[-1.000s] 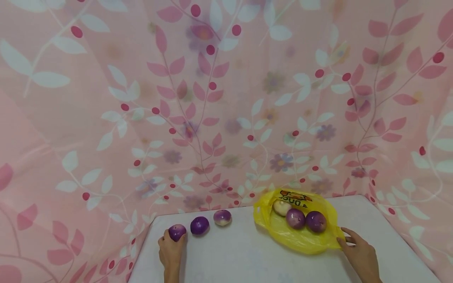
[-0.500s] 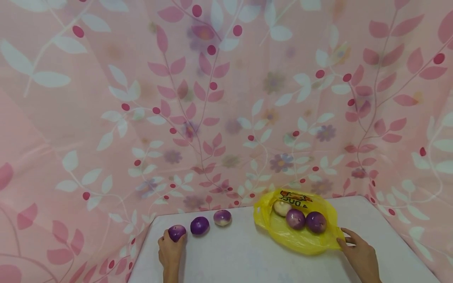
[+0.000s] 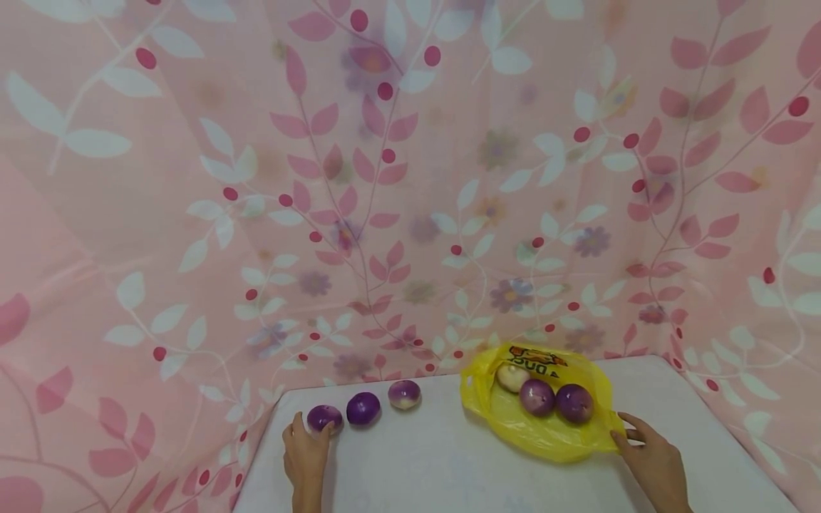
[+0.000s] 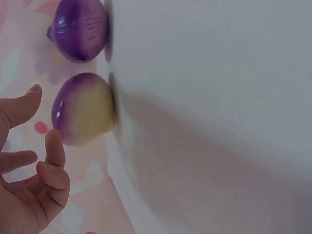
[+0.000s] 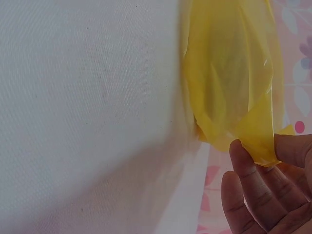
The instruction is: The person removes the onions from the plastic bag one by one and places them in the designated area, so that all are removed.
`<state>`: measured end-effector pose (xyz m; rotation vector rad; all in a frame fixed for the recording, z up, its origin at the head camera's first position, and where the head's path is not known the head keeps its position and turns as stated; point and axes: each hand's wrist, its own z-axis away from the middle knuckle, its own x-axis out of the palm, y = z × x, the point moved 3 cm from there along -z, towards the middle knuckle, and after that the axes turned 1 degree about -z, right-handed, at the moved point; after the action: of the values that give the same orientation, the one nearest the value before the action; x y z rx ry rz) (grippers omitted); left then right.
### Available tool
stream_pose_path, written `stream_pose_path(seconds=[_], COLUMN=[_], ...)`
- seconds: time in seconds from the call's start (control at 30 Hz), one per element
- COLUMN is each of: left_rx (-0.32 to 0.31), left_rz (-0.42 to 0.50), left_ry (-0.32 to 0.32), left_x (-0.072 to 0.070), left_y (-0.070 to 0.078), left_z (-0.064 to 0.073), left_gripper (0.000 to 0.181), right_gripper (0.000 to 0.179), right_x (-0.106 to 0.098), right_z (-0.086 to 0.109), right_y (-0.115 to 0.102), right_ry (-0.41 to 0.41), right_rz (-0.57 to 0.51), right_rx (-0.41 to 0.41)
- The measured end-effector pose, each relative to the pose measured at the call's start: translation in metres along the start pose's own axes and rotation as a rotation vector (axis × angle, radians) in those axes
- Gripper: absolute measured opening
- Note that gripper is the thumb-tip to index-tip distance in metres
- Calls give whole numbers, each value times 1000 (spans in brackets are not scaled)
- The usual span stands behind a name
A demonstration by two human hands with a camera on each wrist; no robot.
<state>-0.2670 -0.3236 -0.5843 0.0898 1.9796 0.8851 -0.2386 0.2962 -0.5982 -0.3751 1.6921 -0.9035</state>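
Note:
My left hand is beside the leftmost purple onion, at the left end of the table. In the left wrist view this onion shows a pale yellow side. The thumb stands apart from it there, and one fingertip overlaps its edge; whether they touch I cannot tell. My right hand pinches the right end of a yellow plastic bag between thumb and fingers. Inside the bag's open mouth lie a pale onion and two purple onions, one in the middle and one on the right.
A dark purple onion and a purple-and-white onion continue the row to the right of the left hand. A white cloth covers the table. Behind it hangs a pink leaf-patterned curtain.
My left hand has loosened its hold on the leftmost onion and drawn slightly left. That onion now sits turned a little. My right hand and the bag have stayed put.

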Motion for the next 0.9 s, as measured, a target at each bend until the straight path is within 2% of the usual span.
stream_pose_path(seconds=[0.3,0.47,0.67,0.9], left_rx=[60,140,212,300], left_rz=[104,156,179,193], left_ry=[76,155,163,198], left_x=[-3,-2,3,7], left_y=[17,32,50,65], left_z=[6,13,20,26], left_gripper=[76,74,76,77], right_gripper=[51,50,49,50], right_x=[-1,-2,-3,-3], right_z=[0,1,3,3], right_y=[-1,-2,-2,0], right_ry=[4,4,16,7], right_rz=[0,-2,-8,-11], right_rx=[8,-3,-13,-14])
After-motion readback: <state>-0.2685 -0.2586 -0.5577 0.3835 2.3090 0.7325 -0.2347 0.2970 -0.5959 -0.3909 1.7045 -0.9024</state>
